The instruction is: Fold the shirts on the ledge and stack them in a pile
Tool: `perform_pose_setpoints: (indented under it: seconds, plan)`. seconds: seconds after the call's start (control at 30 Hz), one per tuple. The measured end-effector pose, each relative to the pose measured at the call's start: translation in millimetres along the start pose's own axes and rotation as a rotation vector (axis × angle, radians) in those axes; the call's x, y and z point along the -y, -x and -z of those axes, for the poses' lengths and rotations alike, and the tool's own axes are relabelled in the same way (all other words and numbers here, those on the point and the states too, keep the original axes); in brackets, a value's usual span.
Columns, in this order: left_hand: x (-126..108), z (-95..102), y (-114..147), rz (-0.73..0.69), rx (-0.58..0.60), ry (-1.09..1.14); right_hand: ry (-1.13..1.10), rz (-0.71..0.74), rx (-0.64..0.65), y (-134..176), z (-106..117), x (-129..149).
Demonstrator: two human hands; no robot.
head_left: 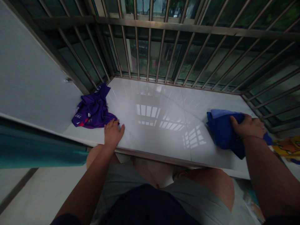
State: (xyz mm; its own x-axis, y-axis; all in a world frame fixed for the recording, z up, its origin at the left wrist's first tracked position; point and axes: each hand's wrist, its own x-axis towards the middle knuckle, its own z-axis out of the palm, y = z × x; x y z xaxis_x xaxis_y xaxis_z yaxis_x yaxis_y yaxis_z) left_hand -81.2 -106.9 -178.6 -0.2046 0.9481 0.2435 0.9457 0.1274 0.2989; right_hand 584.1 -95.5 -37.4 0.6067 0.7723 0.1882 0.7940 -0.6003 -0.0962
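A crumpled purple shirt (93,107) with white lettering and a small red patch lies at the left end of the white tiled sill. My left hand (112,132) rests at its lower right corner, fingers stretched and thumb apart, fingertips touching the fabric. On the right of the sill is a folded blue garment (221,131), with a lighter blue layer showing along its top edge. Over its right side lies my right hand (250,126), the thumb on top and the fingers curled around the cloth; their tips are partly hidden.
Metal window bars (164,26) enclose the sill (150,131) at the back and sides. A yellow printed cloth (288,147) lies at the far right. A teal curtain (42,143) hangs at the left, below a pale wall panel (30,62). My knees are against the sill's front edge.
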Motion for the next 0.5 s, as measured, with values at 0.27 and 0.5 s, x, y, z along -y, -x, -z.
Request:
perform_pose_setpoints:
  seconds: [0.27, 0.5]
  plan:
    - [-1, -0.5, 0, -0.014, -0.023, 0.0, -0.029, -0.157, -0.058, -38, 22, -20]
    - [-5, 3.8, 4, -0.004, -0.113, 0.028, -0.256, 0.146, -0.424, 4, 65, -19]
